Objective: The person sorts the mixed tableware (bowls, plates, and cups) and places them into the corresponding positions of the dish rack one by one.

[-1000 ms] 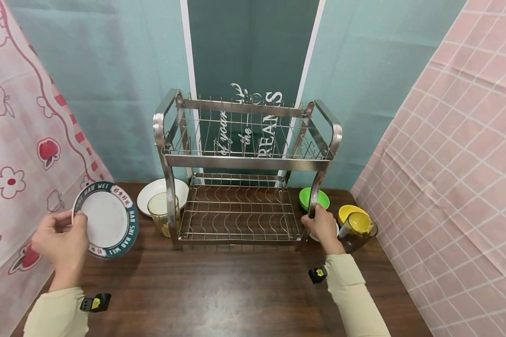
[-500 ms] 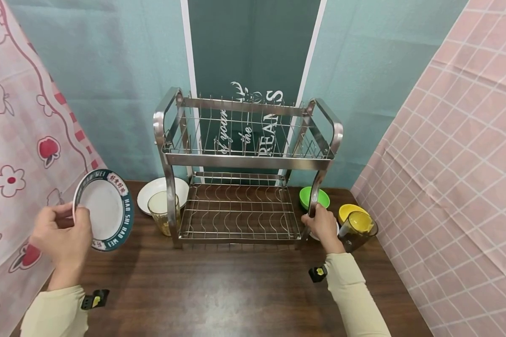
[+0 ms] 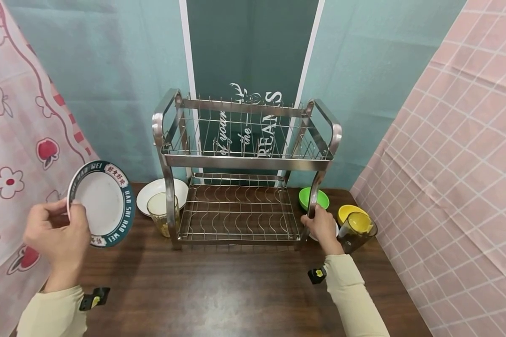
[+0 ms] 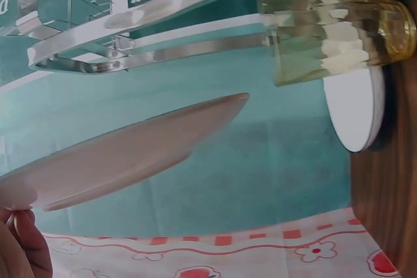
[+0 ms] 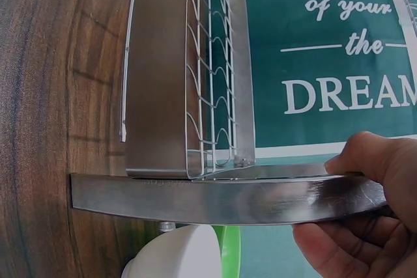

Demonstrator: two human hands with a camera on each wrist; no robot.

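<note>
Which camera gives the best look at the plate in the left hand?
The head view, where the plate shows its white centre and lettered teal rim, though the left hand hides a little of it. The left wrist view has it nearly edge-on, mostly its underside. The right wrist view doesn't show it.

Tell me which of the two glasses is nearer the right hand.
The rightmost glass, overlapping the yellow bowl in the head view. The other glass is at the left end of the rack, by the white dish.
</note>
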